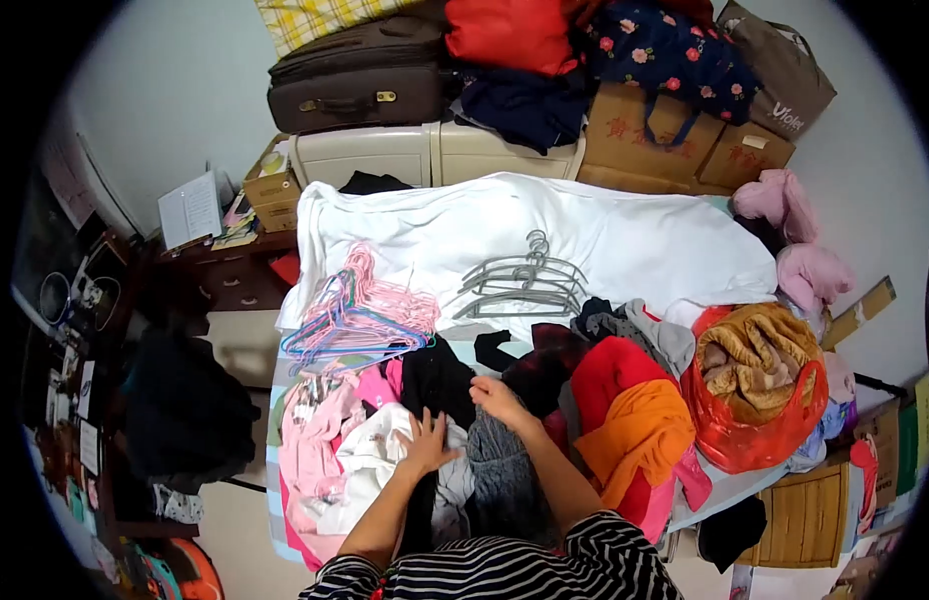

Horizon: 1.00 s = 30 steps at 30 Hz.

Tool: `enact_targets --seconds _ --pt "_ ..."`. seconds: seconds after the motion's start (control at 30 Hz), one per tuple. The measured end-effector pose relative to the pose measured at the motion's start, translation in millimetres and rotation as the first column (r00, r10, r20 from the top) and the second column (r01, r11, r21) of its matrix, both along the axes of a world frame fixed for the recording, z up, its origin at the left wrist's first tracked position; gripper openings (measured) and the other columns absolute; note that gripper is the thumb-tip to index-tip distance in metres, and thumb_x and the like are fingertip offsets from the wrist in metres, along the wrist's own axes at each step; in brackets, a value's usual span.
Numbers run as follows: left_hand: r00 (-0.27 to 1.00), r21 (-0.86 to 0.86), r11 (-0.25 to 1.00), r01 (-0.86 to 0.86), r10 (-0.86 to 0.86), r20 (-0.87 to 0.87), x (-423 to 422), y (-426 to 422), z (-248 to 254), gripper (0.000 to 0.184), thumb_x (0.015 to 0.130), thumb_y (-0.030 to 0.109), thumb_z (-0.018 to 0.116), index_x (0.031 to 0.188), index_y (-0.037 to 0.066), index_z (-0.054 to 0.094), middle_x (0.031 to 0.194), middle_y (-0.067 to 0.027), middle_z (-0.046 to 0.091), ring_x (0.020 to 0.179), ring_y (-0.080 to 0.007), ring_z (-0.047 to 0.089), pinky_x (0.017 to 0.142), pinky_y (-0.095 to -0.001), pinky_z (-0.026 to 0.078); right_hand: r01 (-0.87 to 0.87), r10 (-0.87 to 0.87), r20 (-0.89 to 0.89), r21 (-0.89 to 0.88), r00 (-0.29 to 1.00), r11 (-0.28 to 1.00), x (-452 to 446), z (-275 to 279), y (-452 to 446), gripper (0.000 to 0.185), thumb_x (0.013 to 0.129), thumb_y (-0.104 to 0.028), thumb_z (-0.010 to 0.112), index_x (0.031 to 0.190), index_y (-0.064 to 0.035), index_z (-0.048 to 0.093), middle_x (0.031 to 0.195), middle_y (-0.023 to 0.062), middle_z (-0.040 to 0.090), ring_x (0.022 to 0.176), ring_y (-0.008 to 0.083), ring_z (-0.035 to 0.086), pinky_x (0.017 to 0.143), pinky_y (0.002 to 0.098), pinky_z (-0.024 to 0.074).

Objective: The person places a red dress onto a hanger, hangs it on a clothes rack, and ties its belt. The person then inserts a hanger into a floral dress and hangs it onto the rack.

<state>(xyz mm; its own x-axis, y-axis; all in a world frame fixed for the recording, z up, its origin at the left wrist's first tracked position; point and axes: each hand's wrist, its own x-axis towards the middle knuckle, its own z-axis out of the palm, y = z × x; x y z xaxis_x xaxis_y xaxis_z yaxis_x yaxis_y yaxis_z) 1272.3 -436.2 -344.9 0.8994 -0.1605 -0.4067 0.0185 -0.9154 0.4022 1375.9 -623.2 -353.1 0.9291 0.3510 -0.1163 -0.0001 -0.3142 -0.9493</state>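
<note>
On the bed lies a heap of clothes. My left hand point(425, 447) rests with its fingers spread over a black garment point(435, 385) and the edge of a white garment point(370, 455). Just to the right, my right hand point(499, 399) has its fingers curled closed above a dark grey garment point(500, 460); what is in them, if anything, I cannot make out. Pink clothes point(320, 430) lie left of my hands. A red garment point(615, 370) and an orange garment point(650, 430) lie on the right.
Pink and blue hangers point(360, 315) and grey hangers point(525, 280) lie on a white blanket point(655, 240). A red plastic bag point(755, 440) holds a brown fleece point(755, 355). A suitcase point(355, 95) and cardboard boxes point(635, 135) stand behind the bed; a dark-draped chair point(190, 410) is left.
</note>
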Motion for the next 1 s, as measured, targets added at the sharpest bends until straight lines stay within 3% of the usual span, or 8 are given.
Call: enact_targets --seconds 0.07,0.4,0.47,0.53,0.63,0.7,0.9,1.0 --pt "0.985 0.121 0.979 0.163 -0.156 -0.067 -2.0 7.0 -14.1 0.107 0.063 0.066 0.062 0.144 0.016 0.014 0.150 -0.0134 0.003 0.132 -0.0507 -0.008 0.088 -0.0777 -0.001 0.104 -0.105 -0.098 -0.014 0.990 0.994 33.6 -25.4 -10.2 0.042 0.087 -0.020 0.056 0.122 0.0016 0.045 0.098 0.0073 0.059 0.082 0.0147 0.056 0.068 0.0281 0.0460" --pt "0.992 0.168 0.978 0.121 -0.124 0.011 35.0 -10.9 -47.0 0.111 0.054 0.061 0.070 0.143 0.018 0.019 0.149 -0.0153 0.006 0.131 -0.0517 -0.006 0.094 -0.0734 -0.004 0.437 -0.439 -0.177 -0.050 0.881 0.898 180.0 -100.0 -39.8 0.051 0.085 -0.020 0.055 0.131 -0.0088 0.037 0.119 0.0084 0.049 0.096 0.0176 0.052 0.069 0.0294 0.0453" --pt "0.966 0.069 0.973 0.220 -0.227 0.120 50.6 -6.3 -56.7 0.111 0.055 0.056 0.072 0.143 0.017 0.018 0.148 -0.0182 0.007 0.132 -0.0505 -0.003 0.095 -0.0725 -0.004 0.521 -0.484 -0.312 0.045 0.818 0.852 186.6 -64.4 -32.6 0.060 0.086 -0.022 0.055 0.137 -0.0025 0.029 0.136 0.0149 0.037 0.117 0.0252 0.043 0.092 0.0349 0.0380" --pt "0.957 0.018 0.967 0.254 -0.254 0.141 73.6 -4.4 -62.0 0.112 0.055 0.054 0.073 0.143 0.014 0.017 0.147 -0.0214 0.009 0.134 -0.0467 0.000 0.096 -0.0708 -0.004 0.530 -0.457 -0.338 0.164 0.823 0.832 200.6 -88.5 -36.9 0.063 0.086 -0.021 0.055 0.139 -0.0041 0.025 0.140 0.0128 0.031 0.116 0.0255 0.044 0.090 0.0356 0.0393" --pt "0.959 -0.194 0.952 0.235 -0.195 0.206 114.5 -14.9 -68.1 0.116 0.055 0.055 0.073 0.144 0.011 0.013 0.146 -0.0245 0.010 0.136 -0.0414 0.000 0.098 -0.0676 -0.007 0.645 -0.542 -0.363 0.286 0.758 0.709 217.7 -92.6 -37.9 0.057 0.085 -0.017 0.054 0.136 -0.0050 0.030 0.128 0.0110 0.040 0.108 0.0207 0.046 0.085 0.0349 0.0421" --pt "0.959 -0.187 0.948 0.256 -0.225 0.173 132.3 -19.0 -78.7 0.117 0.055 0.055 0.073 0.144 0.011 0.011 0.145 -0.0259 0.010 0.136 -0.0418 -0.002 0.098 -0.0673 -0.008 0.745 -0.483 -0.567 0.525 0.667 0.412 221.0 -94.7 -42.1 0.045 0.087 -0.014 0.054 0.127 -0.0009 0.038 0.120 0.0117 0.046 0.105 0.0223 0.048 0.085 0.0366 0.0438" --pt "0.941 -0.168 0.926 0.338 -0.339 0.025 144.0 -21.3 -102.5 0.118 0.056 0.059 0.071 0.145 0.014 0.007 0.143 -0.0316 0.012 0.135 -0.0425 -0.008 0.097 -0.0664 -0.012 0.789 -0.380 -0.692 0.534 0.614 0.303 233.9 -106.9 -59.7 0.013 0.089 -0.012 0.054 0.099 -0.0032 0.053 0.091 0.0092 0.058 0.084 0.0223 0.057 0.077 0.0365 0.0489" --pt "0.937 -0.213 0.925 0.315 -0.339 -0.085 159.3 -23.2 -85.5 0.111 0.061 0.048 0.074 0.144 0.014 0.009 0.140 -0.0314 0.019 0.135 -0.0429 0.001 0.099 -0.0672 -0.005 0.762 -0.361 -0.674 0.526 0.645 0.377 215.2 -105.2 -48.4 0.010 0.088 -0.008 0.053 0.098 -0.0047 0.053 0.084 0.0103 0.059 0.076 0.0222 0.061 0.069 0.0343 0.0525"
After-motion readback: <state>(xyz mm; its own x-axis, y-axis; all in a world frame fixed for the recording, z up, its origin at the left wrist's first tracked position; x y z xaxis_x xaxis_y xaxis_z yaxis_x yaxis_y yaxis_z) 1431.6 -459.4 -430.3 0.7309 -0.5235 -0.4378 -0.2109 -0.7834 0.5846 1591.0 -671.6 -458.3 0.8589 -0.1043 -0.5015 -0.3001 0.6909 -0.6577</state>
